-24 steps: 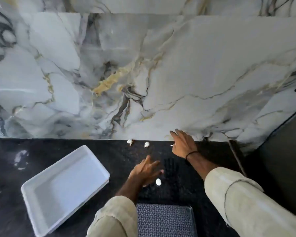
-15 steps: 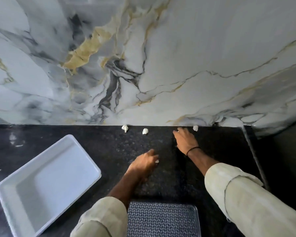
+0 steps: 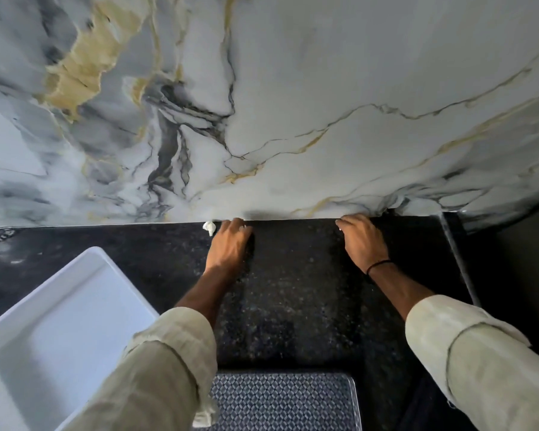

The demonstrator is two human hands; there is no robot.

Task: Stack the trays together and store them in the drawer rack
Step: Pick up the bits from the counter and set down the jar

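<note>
A white rectangular tray point(image 3: 59, 331) lies open side up at the lower left of the black counter point(image 3: 293, 290), turned at an angle. My left hand point(image 3: 229, 244) rests at the counter's back edge with its fingers curled down; a white scrap shows at its fingertips. A small white wad point(image 3: 209, 227) lies just left of it. My right hand point(image 3: 363, 241), with a black band on the wrist, is pressed against the wall line, fingers bent down. What lies beneath it is hidden. Neither hand touches the tray.
A marble wall point(image 3: 293, 104) rises straight from the counter's back edge. A dark patterned mat with a clear rim point(image 3: 280, 402) lies at the near edge between my sleeves. The counter ends at the right point(image 3: 458, 259), beside a dark surface.
Both hands have moved back to the wall line. The left hand went from the middle of the counter to the wads; one wad there and the one by my right hand are now covered.
</note>
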